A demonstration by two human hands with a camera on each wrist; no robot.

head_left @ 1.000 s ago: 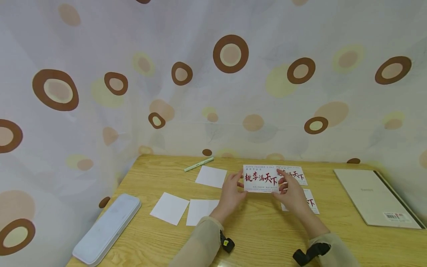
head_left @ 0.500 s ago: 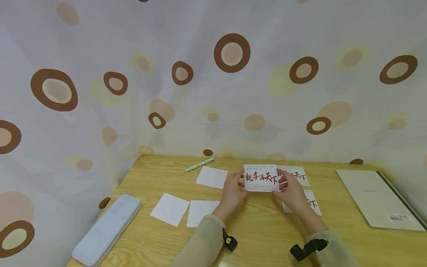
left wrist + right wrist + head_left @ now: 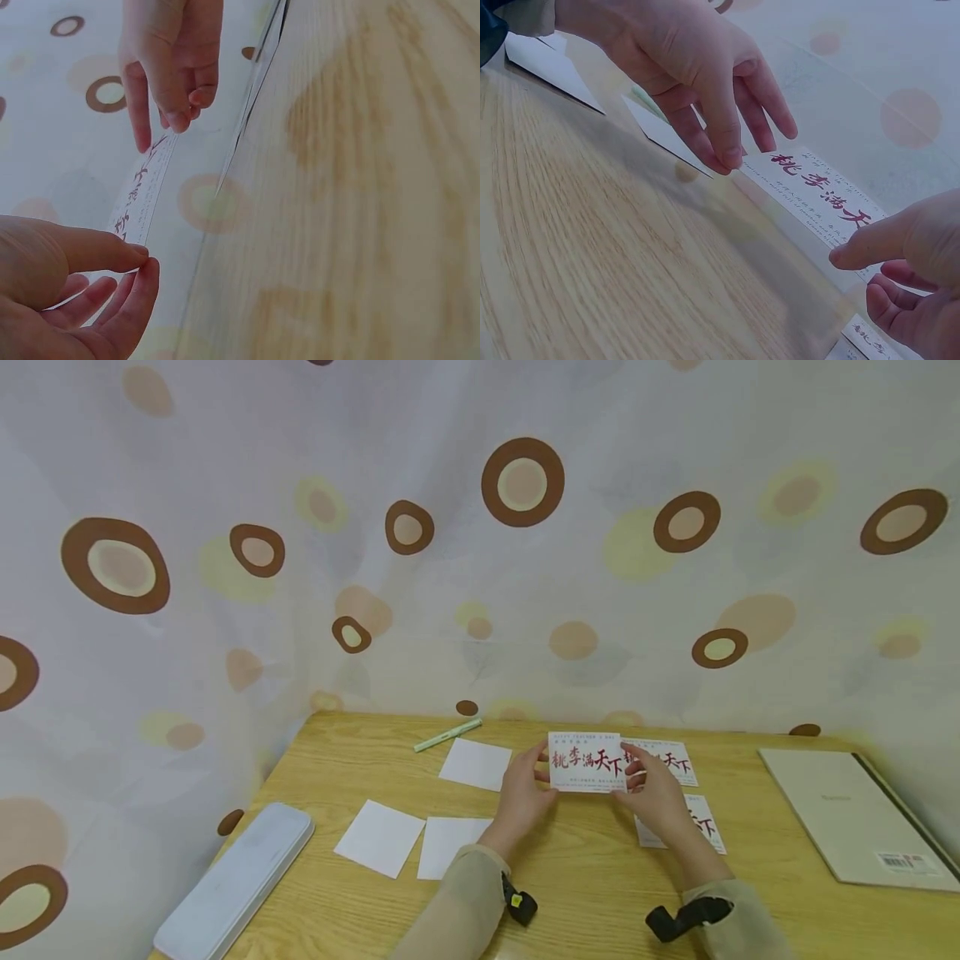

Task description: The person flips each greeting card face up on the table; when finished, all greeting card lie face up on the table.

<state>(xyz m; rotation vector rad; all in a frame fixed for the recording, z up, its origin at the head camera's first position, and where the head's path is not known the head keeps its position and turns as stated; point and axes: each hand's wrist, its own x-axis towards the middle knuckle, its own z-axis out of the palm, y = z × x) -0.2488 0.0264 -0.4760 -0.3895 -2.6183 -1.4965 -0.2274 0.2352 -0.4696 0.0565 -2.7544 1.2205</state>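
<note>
Fingers (image 3: 142, 300): left hand (image 3: 522, 793) and right hand (image 3: 656, 793) pinched opposite ends of a printed card (image 3: 587, 762).
Printed card: hung above the table (image 3: 577, 893), between both hands.
White cards (image 3: 380, 838): lay left.

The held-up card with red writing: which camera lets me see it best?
The head view: the card faces that camera and all its big red writing shows. The left wrist view has it squeezed thin by a steep slant; in the right wrist view the right hand covers one end.
</note>
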